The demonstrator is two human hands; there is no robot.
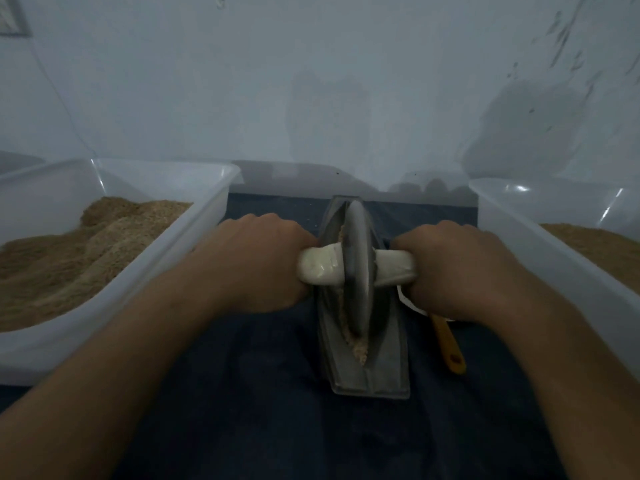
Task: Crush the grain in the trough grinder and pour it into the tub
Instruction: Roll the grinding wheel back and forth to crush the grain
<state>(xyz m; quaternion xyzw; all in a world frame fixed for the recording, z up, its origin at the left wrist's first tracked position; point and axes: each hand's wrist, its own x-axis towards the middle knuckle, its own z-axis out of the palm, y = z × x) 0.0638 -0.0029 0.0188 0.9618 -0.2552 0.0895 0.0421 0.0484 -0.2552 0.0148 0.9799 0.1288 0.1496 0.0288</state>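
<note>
Both hands clamped on the white handle: left hand (263, 265), right hand (457, 268), wheel (358, 268) btwn them. Trough (367, 341) w/ grain (353, 344) runs near-to-far mid-counter, so rolling goes fwd/back. Left tub (207, 209) equally close.

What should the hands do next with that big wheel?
Probably roll the wheel toward the near end of the trough. The left hand and right hand both grip the white handle, and coarse grain sits uncrushed there.
</note>
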